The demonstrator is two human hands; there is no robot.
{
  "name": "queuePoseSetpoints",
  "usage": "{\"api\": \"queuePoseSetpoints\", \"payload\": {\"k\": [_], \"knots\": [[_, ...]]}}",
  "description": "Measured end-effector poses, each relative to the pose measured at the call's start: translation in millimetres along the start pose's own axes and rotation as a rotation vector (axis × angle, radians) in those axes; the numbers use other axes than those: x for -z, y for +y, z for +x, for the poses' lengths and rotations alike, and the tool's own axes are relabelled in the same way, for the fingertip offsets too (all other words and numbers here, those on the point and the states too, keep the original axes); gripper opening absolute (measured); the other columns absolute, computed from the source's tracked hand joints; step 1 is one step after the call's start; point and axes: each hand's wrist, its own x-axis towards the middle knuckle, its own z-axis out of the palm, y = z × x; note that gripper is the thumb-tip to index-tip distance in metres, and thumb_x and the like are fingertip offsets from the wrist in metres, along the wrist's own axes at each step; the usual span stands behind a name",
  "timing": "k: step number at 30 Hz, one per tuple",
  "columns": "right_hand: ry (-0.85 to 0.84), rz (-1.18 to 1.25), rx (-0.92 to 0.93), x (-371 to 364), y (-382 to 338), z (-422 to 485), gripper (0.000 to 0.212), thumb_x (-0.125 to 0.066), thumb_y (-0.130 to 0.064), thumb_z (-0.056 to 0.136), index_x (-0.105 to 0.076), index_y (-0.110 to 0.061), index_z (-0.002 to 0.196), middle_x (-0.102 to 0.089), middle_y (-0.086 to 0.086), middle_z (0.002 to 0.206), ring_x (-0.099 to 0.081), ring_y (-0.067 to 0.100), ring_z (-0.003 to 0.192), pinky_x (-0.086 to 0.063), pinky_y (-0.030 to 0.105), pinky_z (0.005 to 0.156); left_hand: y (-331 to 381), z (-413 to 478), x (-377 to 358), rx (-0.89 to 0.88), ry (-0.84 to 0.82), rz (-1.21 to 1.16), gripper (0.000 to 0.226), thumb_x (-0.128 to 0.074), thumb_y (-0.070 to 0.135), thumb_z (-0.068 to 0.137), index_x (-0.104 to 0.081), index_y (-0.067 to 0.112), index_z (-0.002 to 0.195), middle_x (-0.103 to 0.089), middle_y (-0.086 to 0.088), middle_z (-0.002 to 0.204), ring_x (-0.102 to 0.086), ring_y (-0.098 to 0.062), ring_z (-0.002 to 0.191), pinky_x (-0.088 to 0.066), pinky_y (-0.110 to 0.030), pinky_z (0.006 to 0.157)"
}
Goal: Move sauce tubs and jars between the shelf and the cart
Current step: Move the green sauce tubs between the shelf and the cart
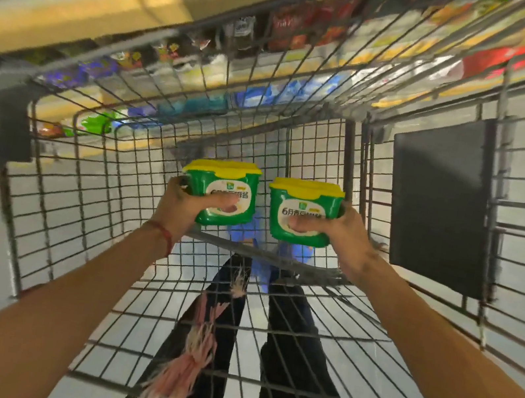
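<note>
Tubs (220,192) (302,210) upright, lids up | hands (183,206) (348,237) gripping | cart (79,203)

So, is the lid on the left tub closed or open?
Closed: the yellow lid sits flat on the green tub held by the left hand.

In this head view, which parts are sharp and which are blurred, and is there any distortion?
Head view: the two green tubs, one in the left hand and one in the right hand, are fairly sharp with readable labels; the shelf goods behind the cart are smeared by motion blur; the wide-angle lens bends the cart wires outward.
</note>
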Motion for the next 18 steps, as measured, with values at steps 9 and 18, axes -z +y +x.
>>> {"api": "queuePoseSetpoints", "payload": {"k": [9, 18], "knots": [[-0.035, 0.114, 0.069, -14.6, -24.7, -59.0, 0.066, -0.091, -0.012, 0.058, -0.074, -0.005, 0.121, -0.079, 0.014, 0.114, -0.075, 0.033, 0.109, -0.059, 0.043, 0.096, 38.0, -76.8, 4.0, -0.069, 0.067, -0.080, 0.027, -0.085, 0.007, 0.067, -0.071, 0.019, 0.088, -0.078, 0.011, 0.076, -0.075, -0.006, 0.072, -0.059, -0.025, 0.066], [-0.216, 0.132, 0.276, -11.6, -66.2, -152.0, 0.085, -0.104, -0.023, 0.044, -0.073, 0.001, 0.120, -0.076, 0.024, 0.118, -0.074, 0.041, 0.106, -0.060, 0.051, 0.094, 64.2, -182.0, -4.9, -0.231, 0.140, -0.166, 0.090, -0.097, 0.044, 0.038, -0.073, 0.009, 0.118, -0.076, -0.013, 0.113, -0.073, -0.030, 0.103, -0.057, -0.041, 0.092]]}}
